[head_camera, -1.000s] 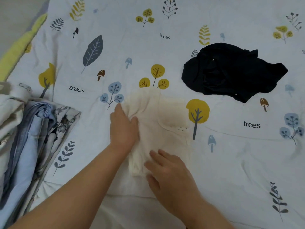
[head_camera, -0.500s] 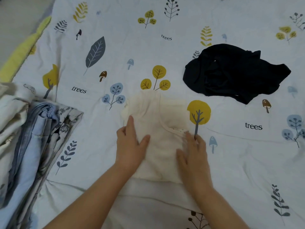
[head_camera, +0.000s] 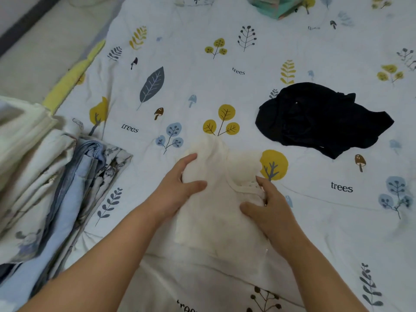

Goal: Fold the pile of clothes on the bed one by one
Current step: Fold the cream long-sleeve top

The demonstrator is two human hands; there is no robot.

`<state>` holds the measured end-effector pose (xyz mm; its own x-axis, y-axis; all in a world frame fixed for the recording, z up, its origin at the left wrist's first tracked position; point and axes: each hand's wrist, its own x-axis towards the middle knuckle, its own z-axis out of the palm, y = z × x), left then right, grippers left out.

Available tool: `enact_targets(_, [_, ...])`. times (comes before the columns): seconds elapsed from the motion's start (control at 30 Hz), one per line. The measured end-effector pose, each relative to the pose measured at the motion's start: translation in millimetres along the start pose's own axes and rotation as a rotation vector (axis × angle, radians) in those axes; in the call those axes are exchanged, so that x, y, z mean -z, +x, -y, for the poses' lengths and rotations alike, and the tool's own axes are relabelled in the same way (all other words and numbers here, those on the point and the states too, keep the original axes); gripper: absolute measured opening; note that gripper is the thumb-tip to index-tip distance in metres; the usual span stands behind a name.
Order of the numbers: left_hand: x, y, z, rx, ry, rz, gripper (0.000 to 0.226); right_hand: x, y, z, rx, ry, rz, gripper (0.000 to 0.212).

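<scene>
Cream top (head_camera: pixel 219 206), flat on the sheet (head_camera: pixel 315 221) directly before me, both my hands on it.
Left hand (head_camera: pixel 177 188) pinches its left edge, thumb on top; right hand (head_camera: pixel 267 210) curls round the neckline side. Black garment (head_camera: pixel 319 118) lies crumpled well apart, upper right; folded stack (head_camera: pixel 67 188) at left.

Both hands (head_camera: pixel 177 188) (head_camera: pixel 270 210) grip the cream garment (head_camera: pixel 220 212) on the bedsheet (head_camera: pixel 225 86).
</scene>
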<state>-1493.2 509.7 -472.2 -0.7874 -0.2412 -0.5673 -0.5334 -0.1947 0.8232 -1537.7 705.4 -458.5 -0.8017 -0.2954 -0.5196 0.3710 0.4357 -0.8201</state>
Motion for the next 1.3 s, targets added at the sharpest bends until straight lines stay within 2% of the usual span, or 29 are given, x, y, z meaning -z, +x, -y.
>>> enact_targets(0.37, [12,-128,-101,-0.192,-0.122,-0.108,0.058,20,-99,118,0.199,-0.037,0.062,0.059])
enact_targets(0.63, [63,-212,-158,-0.298,-0.113,-0.196,0.059,-18,-156,191,0.299,-0.04,0.125,0.057])
enact_targets(0.83, [134,-247,-184,-0.346,-0.102,-0.27,0.054,-79,-171,236,0.341,-0.032,0.208,0.054])
enact_targets(1.03, [240,-263,-210,-0.321,-0.096,-0.298,0.059,-179,-174,286,0.366,0.03,0.261,0.054])
enact_targets(1.2, [329,-253,-230,-0.257,0.0,-0.307,0.053,-265,-160,311,0.389,0.087,0.253,0.053])
enact_targets(1.3, [371,-234,-219,-0.173,-0.031,-0.288,0.057,-307,-146,306,0.33,0.091,0.218,0.057])
